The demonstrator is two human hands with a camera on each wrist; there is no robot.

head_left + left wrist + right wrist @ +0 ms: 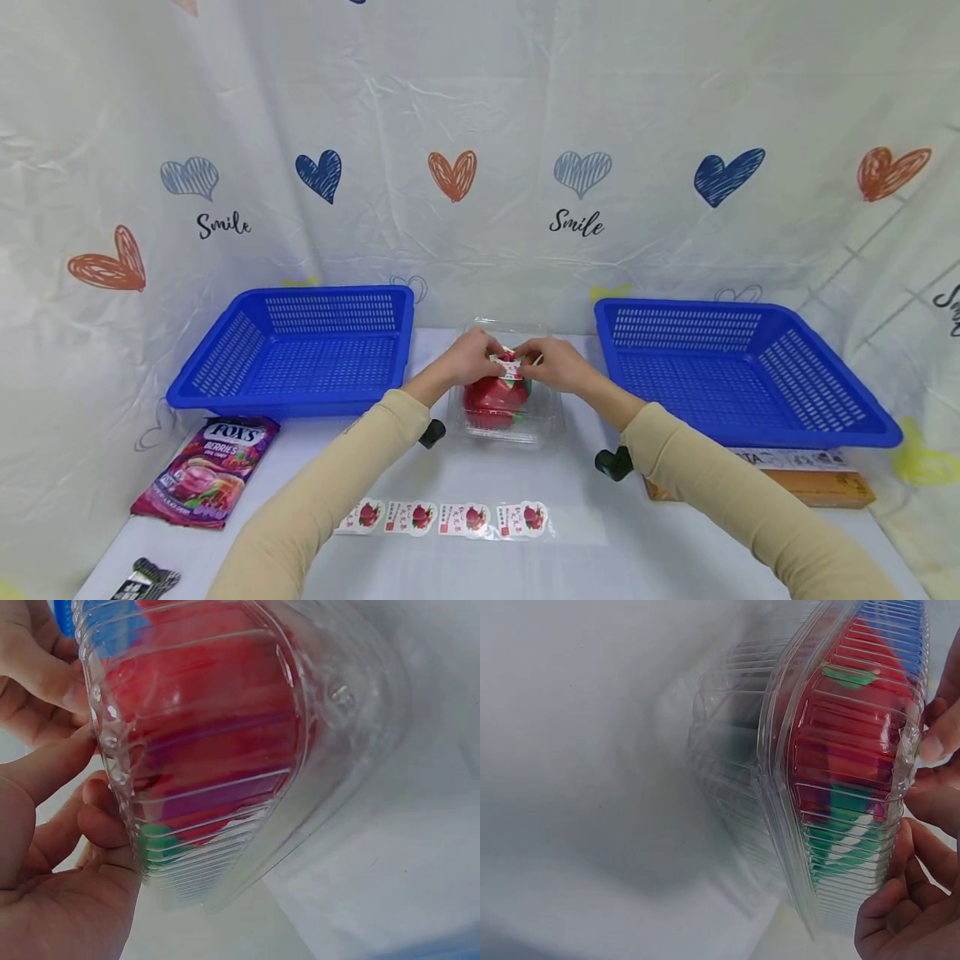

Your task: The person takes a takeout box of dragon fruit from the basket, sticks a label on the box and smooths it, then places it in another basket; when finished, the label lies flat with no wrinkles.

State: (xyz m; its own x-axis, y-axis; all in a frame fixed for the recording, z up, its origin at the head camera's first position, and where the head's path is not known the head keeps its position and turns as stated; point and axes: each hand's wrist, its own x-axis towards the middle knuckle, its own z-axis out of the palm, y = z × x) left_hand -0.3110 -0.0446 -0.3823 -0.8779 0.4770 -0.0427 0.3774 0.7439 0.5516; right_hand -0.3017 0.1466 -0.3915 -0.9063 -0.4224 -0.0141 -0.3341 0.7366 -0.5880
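A clear plastic clamshell box stands closed between the two blue baskets, with a red fruit-like thing with green and purple parts inside. On top of its lid lies a small white sticker with red print. My left hand pinches the sticker's left end between thumb and fingers. At its right end, my right hand pinches it likewise. Both wrist views show fingertips close along the lid's ribbed top, the left hand and right hand facing each other; the sticker is hidden there.
Blue baskets stand left and right of the box. Nearer lies a strip of fruit stickers. A candy bag lies at left, a black-and-silver item below it, a brown box at right. A printed curtain hangs behind.
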